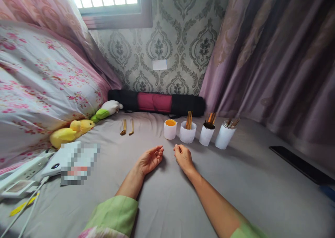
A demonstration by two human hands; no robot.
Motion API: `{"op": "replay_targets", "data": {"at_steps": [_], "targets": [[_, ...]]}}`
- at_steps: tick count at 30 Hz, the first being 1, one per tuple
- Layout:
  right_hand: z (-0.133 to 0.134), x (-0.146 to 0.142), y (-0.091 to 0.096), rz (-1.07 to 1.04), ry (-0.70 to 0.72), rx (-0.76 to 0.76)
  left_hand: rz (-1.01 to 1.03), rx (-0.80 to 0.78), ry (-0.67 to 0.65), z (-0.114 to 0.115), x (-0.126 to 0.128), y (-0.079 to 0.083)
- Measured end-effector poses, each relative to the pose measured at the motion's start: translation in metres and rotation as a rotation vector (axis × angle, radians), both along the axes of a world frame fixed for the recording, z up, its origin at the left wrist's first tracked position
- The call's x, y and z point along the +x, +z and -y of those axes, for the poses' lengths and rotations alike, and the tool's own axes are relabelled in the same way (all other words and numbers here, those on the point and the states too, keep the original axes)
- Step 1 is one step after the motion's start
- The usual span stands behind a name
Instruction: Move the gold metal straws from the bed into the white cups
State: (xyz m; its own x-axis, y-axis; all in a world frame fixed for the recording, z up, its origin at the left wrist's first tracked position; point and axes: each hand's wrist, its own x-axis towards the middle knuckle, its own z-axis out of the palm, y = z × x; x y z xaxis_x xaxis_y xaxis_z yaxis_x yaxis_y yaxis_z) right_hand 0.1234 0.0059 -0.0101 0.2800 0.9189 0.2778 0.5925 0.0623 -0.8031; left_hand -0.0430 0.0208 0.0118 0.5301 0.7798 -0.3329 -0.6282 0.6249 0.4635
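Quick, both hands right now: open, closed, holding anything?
Left hand: open, palm up, fingers loosely curled, empty, resting on the grey sheet.
Right hand: fingers curled in, palm hidden; cannot tell if it holds anything.

1. My left sleeve [115, 215] is light green, loose and soft, with a broad cuff [123, 202].
2. Below that cuff a strip of pink-and-white flowered cloth [90, 232] shows.
3. My right sleeve [246, 231] is the same light green; only its blurred edge is in view.
4. My forearms [210, 199] are bare from the sleeves down to my left hand [150, 160] and right hand [184, 158].
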Motion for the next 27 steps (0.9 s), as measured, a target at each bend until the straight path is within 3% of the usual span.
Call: {"op": "replay_targets", "data": {"at_steps": [17,27], "targets": [[0.0005,0.0001,0.0012,-0.020,0.003,-0.003,0.001,0.000,0.006,0.0010,-0.0005,0.0016],[0.0047,0.0048,0.0026,-0.160,0.069,-0.077,-0.013,-0.035,0.053,0.0042,0.0032,-0.0006]]}}
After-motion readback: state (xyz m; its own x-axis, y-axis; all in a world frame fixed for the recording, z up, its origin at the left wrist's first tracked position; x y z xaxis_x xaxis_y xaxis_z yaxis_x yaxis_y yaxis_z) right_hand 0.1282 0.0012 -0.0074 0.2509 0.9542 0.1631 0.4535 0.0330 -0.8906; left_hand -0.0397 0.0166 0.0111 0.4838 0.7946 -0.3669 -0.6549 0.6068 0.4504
